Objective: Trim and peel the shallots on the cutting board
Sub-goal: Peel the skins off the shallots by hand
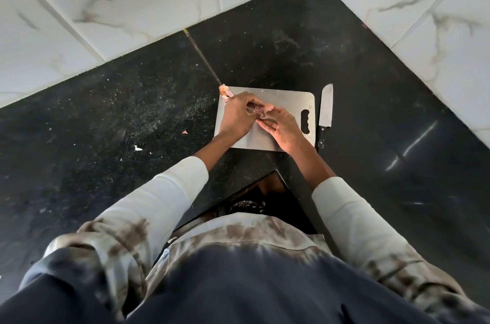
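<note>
A steel cutting board (291,101) lies on the black counter in the corner. Above its middle, my left hand (240,114) and my right hand (281,125) meet around one small pinkish shallot (265,109). The left fingers curl round it while the right fingertips pinch its skin. Most of the shallot is hidden by the fingers. A small pile of papery peels (224,91) sits at the board's far left corner. A knife (325,109) lies on the counter along the board's right edge, blade pointing away, untouched.
The black granite counter (132,111) is bounded by white marble-tiled walls (132,5) behind and to the right. Loose skin scraps (184,132) dot the counter left of the board. The counter's inner corner edge (275,172) drops off just below the board.
</note>
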Motion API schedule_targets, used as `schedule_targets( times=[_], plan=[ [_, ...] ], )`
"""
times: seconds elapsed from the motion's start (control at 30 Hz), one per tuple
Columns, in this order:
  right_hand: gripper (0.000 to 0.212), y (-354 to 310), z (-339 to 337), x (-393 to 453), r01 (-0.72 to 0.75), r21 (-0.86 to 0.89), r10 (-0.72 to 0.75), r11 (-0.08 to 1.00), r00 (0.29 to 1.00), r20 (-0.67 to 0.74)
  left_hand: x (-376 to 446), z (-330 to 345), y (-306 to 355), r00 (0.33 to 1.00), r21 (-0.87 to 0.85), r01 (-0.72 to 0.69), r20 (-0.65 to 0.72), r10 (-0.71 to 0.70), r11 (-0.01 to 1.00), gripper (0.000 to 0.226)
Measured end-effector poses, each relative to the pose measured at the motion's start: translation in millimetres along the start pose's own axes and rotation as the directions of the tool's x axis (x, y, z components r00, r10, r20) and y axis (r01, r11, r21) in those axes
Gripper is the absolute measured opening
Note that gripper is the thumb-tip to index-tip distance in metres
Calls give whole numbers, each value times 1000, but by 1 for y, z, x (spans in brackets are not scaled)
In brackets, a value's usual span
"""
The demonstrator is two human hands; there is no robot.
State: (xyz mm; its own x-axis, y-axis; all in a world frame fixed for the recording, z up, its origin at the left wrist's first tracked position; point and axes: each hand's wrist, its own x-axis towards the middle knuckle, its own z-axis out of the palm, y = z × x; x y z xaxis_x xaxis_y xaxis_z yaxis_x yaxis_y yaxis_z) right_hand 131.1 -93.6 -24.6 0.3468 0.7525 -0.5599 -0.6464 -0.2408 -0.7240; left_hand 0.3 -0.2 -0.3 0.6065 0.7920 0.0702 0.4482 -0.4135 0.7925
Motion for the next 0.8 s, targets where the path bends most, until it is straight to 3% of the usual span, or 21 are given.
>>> schedule_targets(
  times=[0.2,0.3,0.4,0.67,0.8],
  plan=[
    [45,-9,6,-5,-32,40,30,999,999,43,5,-1,-4,999,-49,33,24,-32,998,22],
    [61,-10,8,-1,-34,86,32,996,999,31,10,1,-5,998,-43,49,37,-48,998,22],
    [64,-15,9,2,-18,84,15,996,999,33,13,0,-6,999,-21,29,34,-28,999,18],
    [28,-24,6,5,-40,-72,38,997,999,-23,23,-6,-13,1000,29,-1,22,0,1000,15],
    [36,-25,3,5,-61,-27,58,998,995,-76,27,-8,-15,1000,42,20,17,-21,999,14]
  ],
)
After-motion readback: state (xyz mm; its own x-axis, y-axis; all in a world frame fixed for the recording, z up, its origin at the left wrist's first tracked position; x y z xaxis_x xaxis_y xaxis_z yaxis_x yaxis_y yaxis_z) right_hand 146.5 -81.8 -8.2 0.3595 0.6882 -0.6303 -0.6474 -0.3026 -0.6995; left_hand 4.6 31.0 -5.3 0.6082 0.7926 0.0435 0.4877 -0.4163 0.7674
